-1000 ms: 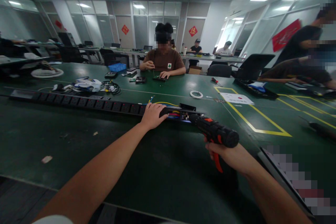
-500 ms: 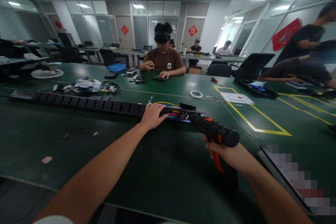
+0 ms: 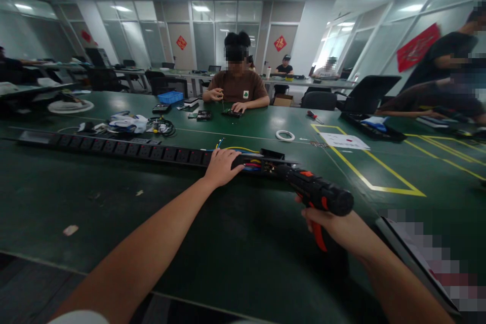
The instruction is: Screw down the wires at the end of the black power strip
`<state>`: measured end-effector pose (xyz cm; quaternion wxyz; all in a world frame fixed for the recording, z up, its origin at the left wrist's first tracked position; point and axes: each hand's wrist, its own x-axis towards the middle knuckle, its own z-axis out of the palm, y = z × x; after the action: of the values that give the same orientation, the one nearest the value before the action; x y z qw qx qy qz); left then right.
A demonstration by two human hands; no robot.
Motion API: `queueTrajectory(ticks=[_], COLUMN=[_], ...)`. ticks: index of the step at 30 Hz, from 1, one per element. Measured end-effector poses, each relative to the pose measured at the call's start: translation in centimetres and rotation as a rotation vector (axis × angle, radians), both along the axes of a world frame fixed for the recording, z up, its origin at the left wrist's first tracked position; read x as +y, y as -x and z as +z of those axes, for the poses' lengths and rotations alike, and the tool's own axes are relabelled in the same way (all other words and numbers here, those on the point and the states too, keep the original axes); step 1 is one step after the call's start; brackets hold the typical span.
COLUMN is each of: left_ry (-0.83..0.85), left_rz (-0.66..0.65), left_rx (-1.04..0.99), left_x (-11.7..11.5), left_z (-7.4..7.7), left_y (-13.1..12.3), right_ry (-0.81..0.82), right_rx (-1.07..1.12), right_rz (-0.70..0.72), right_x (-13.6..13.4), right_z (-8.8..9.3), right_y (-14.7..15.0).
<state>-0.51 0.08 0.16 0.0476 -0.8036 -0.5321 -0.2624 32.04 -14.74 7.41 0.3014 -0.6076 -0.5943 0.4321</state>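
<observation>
A long black power strip [image 3: 152, 152] with a row of sockets lies across the green table. My left hand [image 3: 223, 167] is laid over it near its right end, fingers across the top and thumb on the near side, holding it. Just right of that hand the strip's housing stands open, showing coloured wires [image 3: 252, 164]. My right hand [image 3: 322, 217] is wrapped round the handle of a black and orange cordless drill [image 3: 317, 190]. The drill points left, its front end at the open end of the strip. Whether the bit touches a screw there is too small to tell.
Behind the strip lie bundled cables [image 3: 161, 125], a white ring [image 3: 284, 135], a screwdriver [image 3: 314, 116] and a paper sheet [image 3: 343, 140] by yellow tape. A blue basket [image 3: 170, 97] stands farther back. Across the table a person [image 3: 237, 86] handles small parts.
The drill and my right hand have shifted slightly right and toward me. A bluish glow beneath the drill's front has gone. My left hand stays on the strip.
</observation>
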Motion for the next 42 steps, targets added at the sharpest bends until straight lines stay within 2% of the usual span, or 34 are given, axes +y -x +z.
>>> queueTrajectory(ticks=[10, 16, 42], left_ry=[0.009, -0.001, 0.006], left_rz=[-0.008, -0.007, -0.016], left_rx=[-0.01, -0.018, -0.016], left_x=[-0.04, -0.03, 0.2], left_z=[0.06, -0.03, -0.15], left_y=[0.04, -0.01, 0.16], right_ry=[0.003, 0.0, 0.005], right_rx=[-0.043, 0.02, -0.004], right_rz=[0.011, -0.017, 0.003], right_x=[0.07, 0.23, 0.43], right_z=[0.24, 0.17, 0.26], right_y=[0.86, 0.76, 0.86])
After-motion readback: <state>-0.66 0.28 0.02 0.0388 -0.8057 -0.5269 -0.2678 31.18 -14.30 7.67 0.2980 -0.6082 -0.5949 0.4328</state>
